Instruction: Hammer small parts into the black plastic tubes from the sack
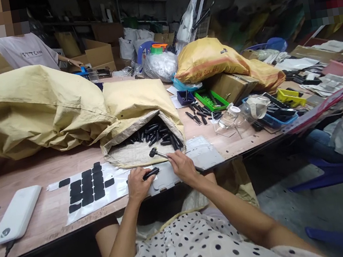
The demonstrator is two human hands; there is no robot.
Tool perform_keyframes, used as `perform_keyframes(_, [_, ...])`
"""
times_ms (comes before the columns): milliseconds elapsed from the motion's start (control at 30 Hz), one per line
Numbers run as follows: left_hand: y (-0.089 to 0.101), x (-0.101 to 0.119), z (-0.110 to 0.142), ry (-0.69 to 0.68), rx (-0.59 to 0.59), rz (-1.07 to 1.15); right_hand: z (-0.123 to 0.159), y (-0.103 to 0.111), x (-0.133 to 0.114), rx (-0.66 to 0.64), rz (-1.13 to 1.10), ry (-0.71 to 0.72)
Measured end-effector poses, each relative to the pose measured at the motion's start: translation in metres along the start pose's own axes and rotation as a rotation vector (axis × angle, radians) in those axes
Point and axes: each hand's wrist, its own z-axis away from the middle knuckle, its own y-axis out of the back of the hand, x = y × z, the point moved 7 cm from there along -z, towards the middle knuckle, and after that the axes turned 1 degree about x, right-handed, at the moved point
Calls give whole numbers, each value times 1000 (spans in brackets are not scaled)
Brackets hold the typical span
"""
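Observation:
My left hand [137,183] is closed round a black cylindrical piece [151,173], which lies against a grey board [166,177] at the table's front edge. In my right hand [180,164] is a small hammer [159,152] with a dark head and a metal shaft, raised just above and beside the piece. Right behind both hands, an open paper-lined sack [143,152] lies on its side, with many similar black pieces [154,134] in its mouth. Left of my left hand, a white sheet [88,209] carries rows of black rounded-square pads [86,181].
A white power bank [17,213] with a cable lies at the left. Large sacks [34,106] line the back. At the right are a green tray [210,99], a clear jar [230,117] and a blue basket [279,118]. Another person [27,51] stands across the table.

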Motion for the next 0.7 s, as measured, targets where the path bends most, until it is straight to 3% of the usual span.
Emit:
perform_keyframes(133, [0, -3, 2, -52, -3, 15, -29, -17, 7, -70, 216, 33])
perform_keyframes(267, [4, -3, 1, -115, 28, 42, -30, -27, 4, -42, 269, 101])
perform_keyframes(367, [15, 6, 5, -161, 104, 38, -27, -28, 3, -20, 280, 127])
perform_keyframes(467, [27, 25, 26, -251, 138, 79, -26, -28, 2, -10, 292, 138])
perform_keyframes(533, [23, 41, 51, -342, 48, 159, -26, -28, 2, -4, 297, 143])
perform_keyframes(600, [8, 51, 77, -384, -128, 214, -27, -28, 1, 1, 299, 145])
perform_keyframes(700, [-28, 40, 103, -165, -420, 113, -27, -29, 1, 1, 304, 142])
